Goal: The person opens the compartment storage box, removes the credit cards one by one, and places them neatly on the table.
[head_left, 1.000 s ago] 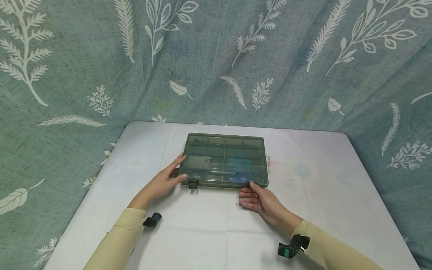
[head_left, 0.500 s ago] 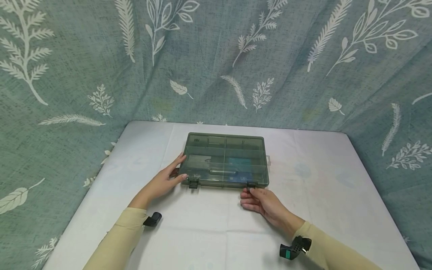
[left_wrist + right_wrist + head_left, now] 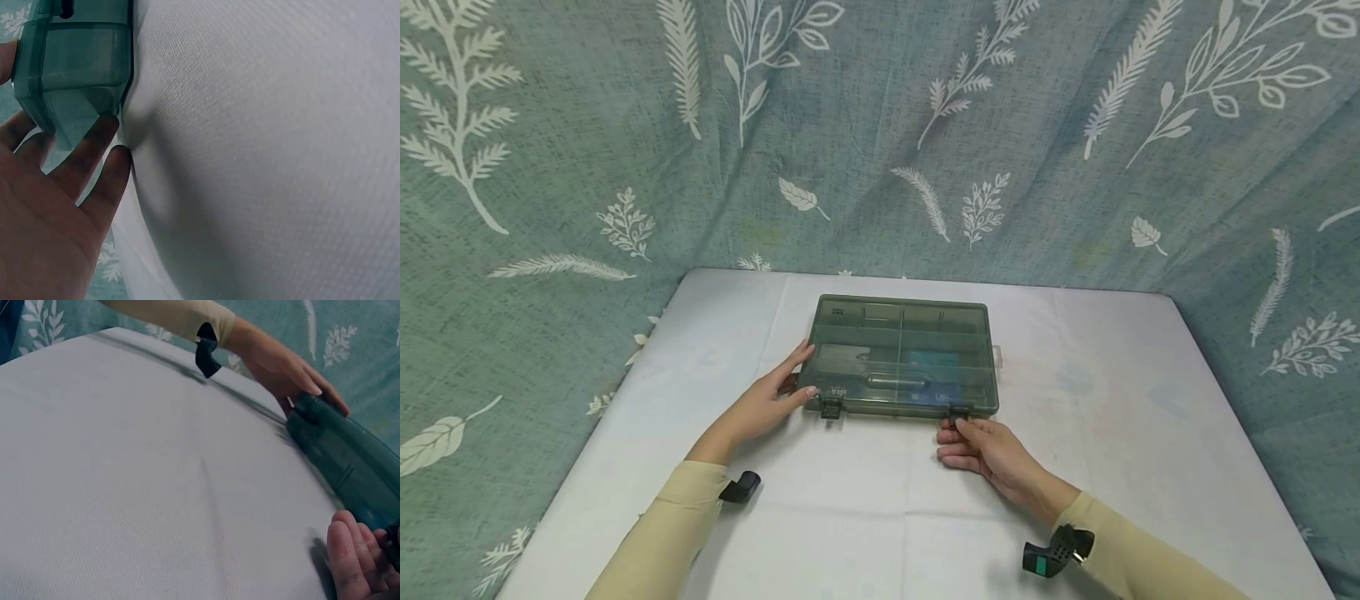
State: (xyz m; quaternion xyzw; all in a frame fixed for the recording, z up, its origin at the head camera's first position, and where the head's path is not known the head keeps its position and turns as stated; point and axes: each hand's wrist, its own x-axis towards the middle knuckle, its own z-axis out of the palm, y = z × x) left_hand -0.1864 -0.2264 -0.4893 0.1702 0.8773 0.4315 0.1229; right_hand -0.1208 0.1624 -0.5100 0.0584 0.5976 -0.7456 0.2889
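A translucent dark green compartment box [image 3: 861, 315] lies on the white-covered table with its lid down. My left hand [image 3: 767, 408] steadies its left end: the thumb rests near the front left corner, and the fingers lie fairly straight against the side wall in the left wrist view. Beside that thumb, the left latch [image 3: 831, 409] sticks out from the front edge. My right hand [image 3: 996, 454] pinches the right latch [image 3: 958, 412] between thumb and forefinger, its other fingers loosely bent in front of the box. Fingertips partly hide this latch.
Through the lid show a blue flat piece [image 3: 934, 362] on the right and a pale flat piece [image 3: 842, 358] on the left. A small clear piece [image 3: 997, 357] pokes out past the box's right side. Behind the table [image 3: 880, 492] hangs a leaf-patterned curtain [image 3: 865, 125].
My right thumb has moved down from the top of the right latch, and the latch now juts out from the front edge. The left hand and the box stay in place.
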